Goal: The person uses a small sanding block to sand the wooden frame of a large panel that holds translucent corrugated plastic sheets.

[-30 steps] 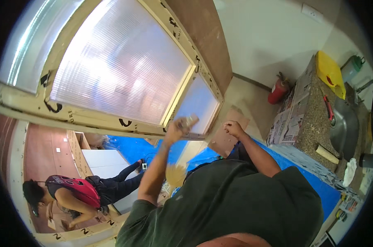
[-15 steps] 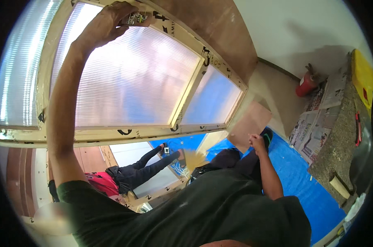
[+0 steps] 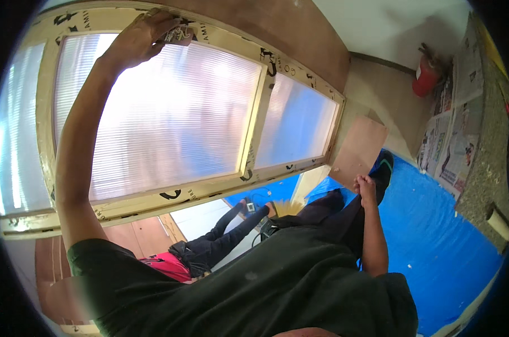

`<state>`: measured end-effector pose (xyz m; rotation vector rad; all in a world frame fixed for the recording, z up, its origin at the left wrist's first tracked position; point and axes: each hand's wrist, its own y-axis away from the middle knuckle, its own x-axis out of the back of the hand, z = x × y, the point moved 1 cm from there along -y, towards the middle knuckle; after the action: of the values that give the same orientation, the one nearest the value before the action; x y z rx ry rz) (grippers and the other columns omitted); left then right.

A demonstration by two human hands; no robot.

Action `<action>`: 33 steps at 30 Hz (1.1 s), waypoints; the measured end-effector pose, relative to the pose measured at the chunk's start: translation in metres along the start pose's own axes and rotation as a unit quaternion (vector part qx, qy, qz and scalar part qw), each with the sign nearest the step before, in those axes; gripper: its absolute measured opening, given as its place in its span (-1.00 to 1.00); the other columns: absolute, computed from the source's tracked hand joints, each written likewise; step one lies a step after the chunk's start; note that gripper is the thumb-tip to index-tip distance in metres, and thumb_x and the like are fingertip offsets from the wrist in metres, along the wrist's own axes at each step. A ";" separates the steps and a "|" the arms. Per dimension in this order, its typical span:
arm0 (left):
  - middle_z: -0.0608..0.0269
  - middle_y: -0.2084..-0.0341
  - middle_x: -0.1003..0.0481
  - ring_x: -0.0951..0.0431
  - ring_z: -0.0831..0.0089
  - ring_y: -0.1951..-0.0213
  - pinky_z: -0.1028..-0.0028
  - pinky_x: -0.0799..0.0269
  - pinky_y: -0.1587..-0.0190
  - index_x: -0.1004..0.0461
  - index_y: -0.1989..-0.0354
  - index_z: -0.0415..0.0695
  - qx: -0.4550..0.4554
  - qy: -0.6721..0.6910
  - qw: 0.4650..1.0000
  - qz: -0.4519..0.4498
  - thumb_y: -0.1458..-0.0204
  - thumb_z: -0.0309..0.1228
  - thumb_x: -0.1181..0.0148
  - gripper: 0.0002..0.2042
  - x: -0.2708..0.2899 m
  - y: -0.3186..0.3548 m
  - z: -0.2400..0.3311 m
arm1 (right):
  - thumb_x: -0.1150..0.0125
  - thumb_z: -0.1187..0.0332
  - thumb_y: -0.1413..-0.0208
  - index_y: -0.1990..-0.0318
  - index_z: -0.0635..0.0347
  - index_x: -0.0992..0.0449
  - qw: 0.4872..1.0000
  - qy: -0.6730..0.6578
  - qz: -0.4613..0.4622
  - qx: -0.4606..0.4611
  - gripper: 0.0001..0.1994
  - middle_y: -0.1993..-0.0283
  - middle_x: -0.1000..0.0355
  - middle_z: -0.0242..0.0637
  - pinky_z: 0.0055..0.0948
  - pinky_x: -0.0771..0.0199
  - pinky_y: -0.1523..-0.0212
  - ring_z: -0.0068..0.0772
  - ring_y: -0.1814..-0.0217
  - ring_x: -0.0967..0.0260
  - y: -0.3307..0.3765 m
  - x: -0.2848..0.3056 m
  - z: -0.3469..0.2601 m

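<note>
My left arm is raised and stretched out at the upper left. Its hand [image 3: 144, 40] has its fingers bent over a small brown piece with pale marks [image 3: 181, 36], pressed against the far rail of a pale wooden frame [image 3: 232, 48]. What this piece is stays unclear. Ribbed translucent panels [image 3: 170, 118] fill the frame. Low in front of my body, my right hand [image 3: 365, 188] is closed, at the lower edge of a thin brown sheet [image 3: 360, 149]. Whether its fingers grip the sheet or something else is hidden.
Beyond the frame at lower left, another person in a pink top [image 3: 173, 267] and dark trousers is visible. Blue sheeting [image 3: 428, 236] covers the floor at right. A red fire extinguisher [image 3: 427, 77], newspaper sheets [image 3: 459, 135] and a speckled board [image 3: 493, 157] are along the right side.
My left hand has shifted rightward along the far rail with the brown piece. The whole view has tilted, with the extinguisher now higher. My right hand stays closed by the brown sheet.
</note>
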<state>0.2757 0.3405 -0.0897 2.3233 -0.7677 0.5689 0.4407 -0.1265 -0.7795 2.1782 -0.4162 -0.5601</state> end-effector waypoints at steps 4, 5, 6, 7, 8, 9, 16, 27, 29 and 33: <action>0.11 -0.37 -0.39 -0.46 0.05 -0.31 0.14 -0.42 -0.39 -0.43 -0.37 -0.12 -0.037 0.017 0.999 0.021 -0.10 -0.51 -0.36 -0.41 -0.003 -0.010 0.006 | -0.22 0.30 -0.38 0.11 0.14 -0.60 0.999 -0.037 0.008 -0.010 -0.86 0.31 -0.59 -0.40 -0.58 -0.46 0.47 -0.63 0.43 -0.47 -0.008 -0.004 0.022; 0.10 -0.38 -0.38 -0.45 0.04 -0.33 0.14 -0.41 -0.40 -0.43 -0.37 -0.11 -0.022 0.027 0.999 0.008 -0.11 -0.51 -0.35 -0.41 -0.003 -0.010 0.007 | -0.23 0.29 -0.38 0.12 0.14 -0.60 0.999 -0.049 0.007 -0.014 -0.86 0.32 -0.59 -0.41 -0.58 -0.46 0.47 -0.64 0.43 -0.47 -0.009 -0.003 0.026; 0.10 -0.38 -0.38 -0.43 0.03 -0.34 0.14 -0.39 -0.41 -0.43 -0.38 -0.10 -0.006 0.037 0.999 -0.004 -0.12 -0.50 -0.34 -0.42 -0.005 -0.011 0.006 | -0.23 0.28 -0.38 0.13 0.15 -0.60 0.998 -0.060 0.007 -0.018 -0.85 0.32 -0.58 -0.41 -0.58 -0.46 0.47 -0.64 0.44 -0.47 -0.012 -0.003 0.030; 0.09 -0.38 -0.38 -0.41 0.02 -0.35 0.14 -0.38 -0.42 -0.43 -0.38 -0.09 -0.019 0.063 0.998 -0.007 -0.12 -0.49 -0.34 -0.42 -0.009 -0.014 0.001 | -0.24 0.26 -0.38 0.14 0.14 -0.60 0.998 -0.056 0.017 -0.018 -0.84 0.32 -0.57 -0.42 -0.60 -0.45 0.48 -0.65 0.44 -0.46 -0.015 -0.004 0.033; 0.09 -0.38 -0.38 -0.40 0.01 -0.37 0.14 -0.37 -0.43 -0.43 -0.38 -0.09 -0.028 0.091 0.995 -0.012 -0.13 -0.49 -0.33 -0.42 -0.016 -0.014 -0.004 | -0.24 0.25 -0.38 0.16 0.13 -0.60 0.998 -0.056 0.021 -0.019 -0.84 0.33 -0.57 -0.43 -0.59 -0.43 0.47 -0.64 0.42 -0.46 -0.013 -0.006 0.032; 0.08 -0.38 -0.38 -0.38 0.00 -0.38 0.14 -0.35 -0.44 -0.43 -0.38 -0.08 -0.037 0.116 0.992 -0.020 -0.13 -0.48 -0.32 -0.43 -0.017 -0.017 -0.005 | -0.24 0.23 -0.37 0.18 0.11 -0.61 0.998 -0.058 0.022 -0.020 -0.83 0.34 -0.58 -0.44 -0.59 -0.41 0.46 -0.64 0.41 -0.47 -0.011 -0.008 0.027; 0.12 -0.40 -0.35 -0.33 -0.01 -0.41 0.15 -0.32 -0.47 -0.42 -0.38 -0.08 -0.081 0.073 0.994 -0.025 -0.11 -0.50 -0.34 -0.41 -0.030 -0.035 0.018 | -0.26 0.23 -0.38 0.15 0.13 -0.59 0.997 -0.062 0.030 -0.017 -0.83 0.31 -0.58 -0.43 -0.61 -0.44 0.45 -0.66 0.40 -0.47 -0.009 -0.009 0.016; 0.10 -0.28 -0.44 -0.40 0.03 -0.35 0.14 -0.30 -0.47 -0.47 -0.29 -0.12 -0.129 0.093 0.987 -0.001 -0.07 -0.55 -0.34 -0.47 -0.077 -0.073 0.086 | -0.26 0.24 -0.39 0.05 0.07 -0.62 0.990 -0.115 0.078 -0.037 -0.84 0.27 -0.61 -0.47 -0.62 -0.46 0.40 -0.66 0.34 -0.50 -0.007 0.028 0.022; 0.09 -0.31 -0.43 -0.42 0.03 -0.33 0.15 -0.34 -0.46 -0.45 -0.33 -0.06 -0.125 0.086 0.987 -0.045 -0.15 -0.49 -0.31 -0.48 -0.084 -0.087 0.102 | -0.26 0.24 -0.39 0.02 0.08 -0.62 0.987 -0.125 0.089 -0.043 -0.83 0.25 -0.61 -0.47 -0.62 -0.48 0.37 -0.66 0.32 -0.51 -0.005 0.036 0.021; 0.05 -0.22 -0.51 -0.49 0.05 -0.25 0.13 -0.45 -0.36 -0.46 -0.32 -0.07 -0.165 0.152 0.972 -0.063 -0.19 -0.47 -0.29 -0.52 -0.099 -0.110 0.128 | -0.27 0.23 -0.39 -0.03 0.08 -0.61 0.984 -0.137 0.105 -0.046 -0.80 0.20 -0.62 -0.46 -0.60 -0.51 0.34 -0.65 0.29 -0.53 0.004 0.053 0.027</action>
<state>0.2989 0.3629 -0.2831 1.9055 -0.5212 0.6657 0.4710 -0.1708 -0.8047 1.9443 -0.7429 -0.7492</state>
